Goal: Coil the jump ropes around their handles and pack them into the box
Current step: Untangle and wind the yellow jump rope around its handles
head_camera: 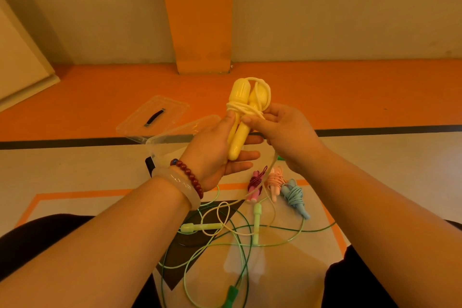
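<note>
My left hand (220, 155) holds the two yellow jump rope handles (240, 117) side by side, thumb across them, fingers stretched underneath. Several turns of yellow rope (246, 107) wrap their necks. My right hand (282, 130) pinches the rope at the wrap, and the loose end trails down to the floor. Below lie three coiled ropes: a magenta one (255, 184), a pink one (275, 181) and a blue one (293, 194). A light green rope (200, 227) and a dark green rope (231, 294) lie uncoiled. The clear box (160, 147) stands behind my left hand.
The box's clear lid (153, 115) with a dark handle lies on the orange floor behind the box. Loose green cords loop across the floor between my knees. A wall with an orange pillar (200, 32) rises beyond.
</note>
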